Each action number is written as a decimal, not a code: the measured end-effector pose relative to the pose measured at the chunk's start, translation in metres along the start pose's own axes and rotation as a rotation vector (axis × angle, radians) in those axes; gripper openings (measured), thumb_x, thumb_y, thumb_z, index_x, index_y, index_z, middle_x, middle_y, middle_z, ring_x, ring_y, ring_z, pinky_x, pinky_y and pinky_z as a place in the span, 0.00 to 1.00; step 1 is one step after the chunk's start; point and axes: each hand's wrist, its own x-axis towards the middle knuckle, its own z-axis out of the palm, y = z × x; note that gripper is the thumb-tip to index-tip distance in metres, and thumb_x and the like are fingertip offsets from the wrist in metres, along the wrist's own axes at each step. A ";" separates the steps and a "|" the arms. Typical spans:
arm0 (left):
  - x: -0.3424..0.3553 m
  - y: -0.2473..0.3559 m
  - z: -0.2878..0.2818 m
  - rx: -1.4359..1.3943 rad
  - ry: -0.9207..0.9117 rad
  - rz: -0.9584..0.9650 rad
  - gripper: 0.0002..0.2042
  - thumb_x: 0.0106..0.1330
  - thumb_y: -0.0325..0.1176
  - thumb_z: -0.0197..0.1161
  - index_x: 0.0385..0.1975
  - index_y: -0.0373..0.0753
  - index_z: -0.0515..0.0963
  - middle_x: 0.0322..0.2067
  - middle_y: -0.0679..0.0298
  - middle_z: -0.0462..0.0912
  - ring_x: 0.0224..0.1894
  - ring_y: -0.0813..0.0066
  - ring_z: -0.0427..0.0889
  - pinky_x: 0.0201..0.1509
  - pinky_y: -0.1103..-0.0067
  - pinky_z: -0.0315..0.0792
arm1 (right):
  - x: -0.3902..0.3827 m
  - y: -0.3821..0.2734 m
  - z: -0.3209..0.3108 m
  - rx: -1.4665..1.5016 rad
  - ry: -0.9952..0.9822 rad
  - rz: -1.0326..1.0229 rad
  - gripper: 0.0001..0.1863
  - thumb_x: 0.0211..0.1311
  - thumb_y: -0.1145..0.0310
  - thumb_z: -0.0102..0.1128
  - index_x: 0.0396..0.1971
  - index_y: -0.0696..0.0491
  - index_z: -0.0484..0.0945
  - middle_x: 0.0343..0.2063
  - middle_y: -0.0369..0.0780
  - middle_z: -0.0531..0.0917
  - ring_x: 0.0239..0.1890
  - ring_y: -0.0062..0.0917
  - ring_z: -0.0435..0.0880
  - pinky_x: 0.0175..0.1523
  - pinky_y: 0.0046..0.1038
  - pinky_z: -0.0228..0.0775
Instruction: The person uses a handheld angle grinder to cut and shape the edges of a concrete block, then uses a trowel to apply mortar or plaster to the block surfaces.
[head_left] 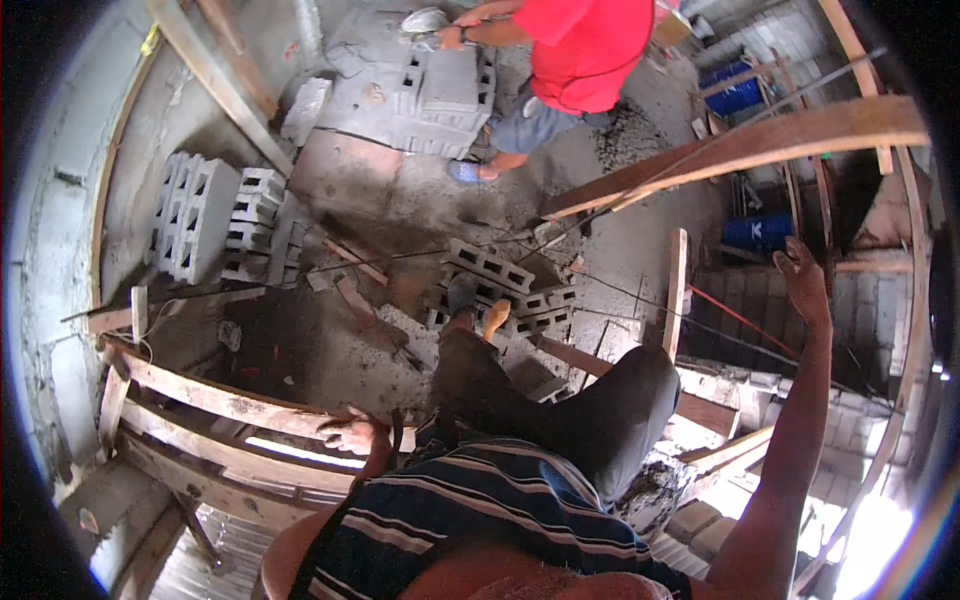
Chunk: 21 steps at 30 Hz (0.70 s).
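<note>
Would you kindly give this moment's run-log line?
left hand: at wooden rail | right hand: raised, open | feet: at hollow blocks | co-worker: red shirt, beside block stack

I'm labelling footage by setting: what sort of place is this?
Probably a building site: hollow concrete blocks are stacked at the left, a rough timber rail runs beside the person's left hand, and a bare timber beam slants across the right.

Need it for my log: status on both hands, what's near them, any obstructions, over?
Left hand at wooden rail, grip unclear. Right hand raised, open, looks empty. Hollow blocks by the feet; timber beam ahead, right.
</note>
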 end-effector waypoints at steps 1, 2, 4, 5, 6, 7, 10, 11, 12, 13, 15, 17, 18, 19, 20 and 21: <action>0.001 -0.002 0.002 0.008 0.004 -0.016 0.48 0.62 0.62 0.56 0.70 0.32 0.46 0.60 0.32 0.60 0.53 0.39 0.74 0.48 0.57 0.77 | 0.012 -0.016 0.002 0.005 -0.039 0.002 0.30 0.66 0.52 0.60 0.61 0.54 0.70 0.56 0.50 0.77 0.58 0.41 0.77 0.60 0.37 0.69; 0.002 -0.004 0.004 0.004 0.005 -0.022 0.48 0.62 0.63 0.55 0.70 0.31 0.46 0.60 0.32 0.61 0.52 0.39 0.75 0.47 0.58 0.77 | 0.027 -0.021 0.008 0.008 -0.040 -0.020 0.30 0.66 0.52 0.60 0.61 0.54 0.70 0.56 0.50 0.77 0.58 0.41 0.77 0.60 0.37 0.69; 0.005 -0.007 0.010 0.011 0.008 -0.024 0.48 0.63 0.63 0.54 0.70 0.30 0.47 0.59 0.33 0.62 0.51 0.40 0.75 0.46 0.58 0.78 | 0.057 -0.031 0.023 0.015 -0.129 -0.083 0.32 0.66 0.49 0.58 0.62 0.55 0.69 0.56 0.51 0.77 0.58 0.41 0.77 0.62 0.36 0.68; 0.006 -0.016 0.015 0.017 0.016 -0.023 0.48 0.63 0.64 0.54 0.70 0.30 0.47 0.58 0.34 0.63 0.50 0.41 0.76 0.45 0.58 0.78 | 0.073 -0.050 0.025 0.014 -0.146 -0.115 0.32 0.66 0.49 0.58 0.62 0.55 0.69 0.56 0.51 0.77 0.58 0.41 0.77 0.62 0.36 0.68; 0.007 -0.019 0.021 0.011 0.027 -0.021 0.48 0.63 0.64 0.54 0.70 0.30 0.47 0.58 0.34 0.64 0.50 0.41 0.76 0.45 0.59 0.78 | 0.093 -0.073 0.026 -0.028 -0.192 -0.152 0.33 0.66 0.48 0.58 0.62 0.56 0.69 0.56 0.51 0.77 0.59 0.41 0.77 0.62 0.36 0.67; 0.010 -0.014 0.030 0.003 0.038 0.007 0.48 0.63 0.65 0.53 0.69 0.29 0.47 0.57 0.35 0.65 0.49 0.42 0.76 0.44 0.59 0.78 | 0.109 -0.087 0.024 -0.075 -0.237 -0.162 0.34 0.66 0.48 0.57 0.63 0.57 0.68 0.55 0.52 0.77 0.59 0.41 0.76 0.63 0.36 0.66; 0.010 -0.030 0.053 -0.006 0.076 0.055 0.48 0.63 0.66 0.52 0.69 0.28 0.48 0.55 0.36 0.67 0.47 0.43 0.77 0.42 0.60 0.79 | 0.149 -0.170 0.019 -0.176 -0.150 -0.367 0.33 0.66 0.47 0.56 0.61 0.58 0.69 0.53 0.51 0.79 0.57 0.40 0.78 0.60 0.36 0.68; 0.012 -0.027 0.064 -0.013 0.088 0.089 0.49 0.63 0.66 0.51 0.69 0.28 0.48 0.55 0.36 0.68 0.47 0.43 0.78 0.42 0.60 0.79 | 0.167 -0.188 0.016 -0.150 -0.149 -0.457 0.33 0.65 0.48 0.57 0.60 0.58 0.69 0.53 0.51 0.79 0.56 0.40 0.79 0.59 0.35 0.69; 0.012 -0.025 0.074 -0.026 0.087 0.108 0.49 0.63 0.67 0.51 0.68 0.27 0.48 0.54 0.37 0.69 0.46 0.44 0.78 0.41 0.60 0.80 | 0.187 -0.202 0.020 -0.073 -0.162 -0.497 0.32 0.65 0.49 0.58 0.60 0.58 0.70 0.52 0.50 0.80 0.55 0.40 0.80 0.58 0.35 0.70; 0.007 -0.033 0.090 -0.026 0.081 0.064 0.49 0.63 0.67 0.51 0.68 0.27 0.48 0.54 0.37 0.69 0.46 0.44 0.78 0.41 0.60 0.80 | 0.205 -0.229 0.025 0.005 -0.178 -0.571 0.31 0.65 0.50 0.58 0.60 0.57 0.70 0.50 0.50 0.81 0.53 0.40 0.81 0.58 0.35 0.70; 0.020 -0.045 0.107 -0.046 -0.208 0.115 0.45 0.65 0.65 0.50 0.64 0.25 0.56 0.50 0.37 0.73 0.44 0.45 0.80 0.41 0.60 0.80 | 0.202 -0.275 0.033 0.012 -0.166 -0.577 0.29 0.65 0.52 0.60 0.59 0.57 0.71 0.47 0.49 0.83 0.50 0.40 0.83 0.57 0.36 0.71; 0.026 -0.055 0.122 -0.095 -0.507 0.162 0.42 0.67 0.63 0.50 0.59 0.22 0.63 0.46 0.36 0.77 0.41 0.46 0.81 0.42 0.61 0.80 | 0.201 -0.305 0.034 0.045 -0.197 -0.695 0.29 0.64 0.52 0.60 0.58 0.56 0.72 0.45 0.49 0.84 0.49 0.40 0.83 0.56 0.35 0.71; 0.026 -0.051 0.128 -0.126 -0.655 0.192 0.41 0.68 0.62 0.49 0.57 0.21 0.67 0.44 0.36 0.79 0.40 0.47 0.82 0.42 0.61 0.81 | 0.202 -0.313 0.040 0.076 -0.261 -0.633 0.29 0.64 0.51 0.60 0.57 0.56 0.72 0.46 0.49 0.84 0.50 0.41 0.82 0.57 0.36 0.71; 0.007 -0.024 0.075 -0.419 -0.641 -0.212 0.41 0.70 0.64 0.43 0.45 0.19 0.76 0.32 0.43 0.83 0.31 0.50 0.82 0.36 0.61 0.80 | 0.202 -0.325 0.049 0.045 -0.238 -0.667 0.29 0.64 0.51 0.60 0.57 0.56 0.72 0.46 0.49 0.84 0.50 0.41 0.82 0.57 0.36 0.71; 0.009 -0.036 0.093 -0.492 -0.508 -0.080 0.41 0.70 0.64 0.42 0.44 0.19 0.76 0.33 0.43 0.84 0.31 0.50 0.82 0.36 0.61 0.80 | 0.208 -0.322 0.057 0.003 -0.269 -0.679 0.29 0.64 0.51 0.60 0.57 0.56 0.72 0.47 0.50 0.83 0.51 0.42 0.82 0.58 0.37 0.70; 0.011 -0.048 0.108 -0.559 -0.371 0.051 0.42 0.70 0.65 0.41 0.43 0.19 0.76 0.33 0.43 0.84 0.32 0.49 0.83 0.36 0.61 0.79 | 0.216 -0.319 0.064 -0.039 -0.302 -0.692 0.29 0.64 0.50 0.60 0.57 0.56 0.72 0.48 0.50 0.83 0.52 0.43 0.81 0.58 0.38 0.70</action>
